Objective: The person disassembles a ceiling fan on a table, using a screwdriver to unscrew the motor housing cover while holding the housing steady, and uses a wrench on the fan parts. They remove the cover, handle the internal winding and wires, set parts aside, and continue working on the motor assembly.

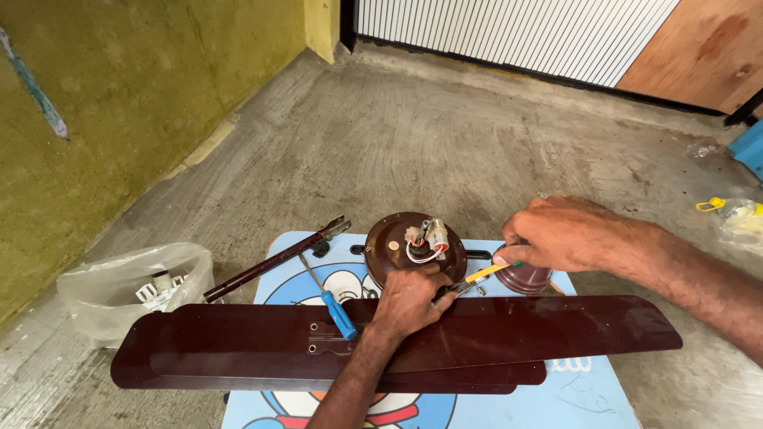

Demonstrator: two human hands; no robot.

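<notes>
A dark brown ceiling fan motor [393,242] with white wires and a connector on top sits on a small light-blue table [588,393]. My left hand [409,300] rests at the motor's near edge, fingers closed on the metal end of a tool [455,287]. My right hand [560,234] grips the yellow handle [491,272] of that tool, just over a brown cup-shaped canopy [524,278]. Long brown fan blades [517,330] lie stacked across the table in front of me.
A blue-handled screwdriver [338,310] and a brown downrod [266,270] lie left of the motor. A clear plastic bag with white parts [131,286] sits on the concrete floor at left. A yellow-green wall runs along the left; a small yellow item [711,205] lies far right.
</notes>
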